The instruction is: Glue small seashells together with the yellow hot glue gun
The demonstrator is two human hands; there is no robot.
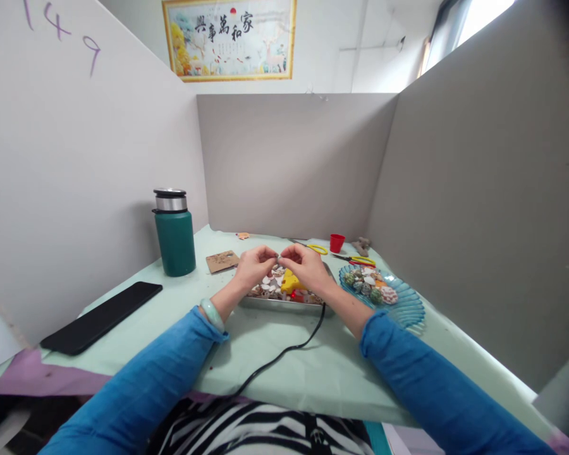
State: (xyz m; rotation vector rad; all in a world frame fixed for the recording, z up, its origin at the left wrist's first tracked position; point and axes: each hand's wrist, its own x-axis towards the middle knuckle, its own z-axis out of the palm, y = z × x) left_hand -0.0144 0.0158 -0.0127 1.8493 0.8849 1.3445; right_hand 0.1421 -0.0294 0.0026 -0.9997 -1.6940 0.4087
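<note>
Over the metal tray [284,306], my left hand [256,262] and my right hand [306,262] meet with thumbs and fingertips pinched. A tiny greyish thing [278,258] shows between the two pinches; its kind is too small to make out. White and brown shells [272,281] lie in the tray below. Among them rests a yellow tool [290,282] with a small red light, which looks like a glue gun. A black cord [284,351] runs from the tray toward my body. My hands and wrists hide part of the tray.
To the right, a blue glass plate [410,306] holds shells. Behind it are yellow-handled pliers [358,260], a red cup [336,242] and a grey lump [361,245]. A brown card [222,261], green flask [174,237] and black phone [104,316] are left. Grey partitions [294,164] enclose the table.
</note>
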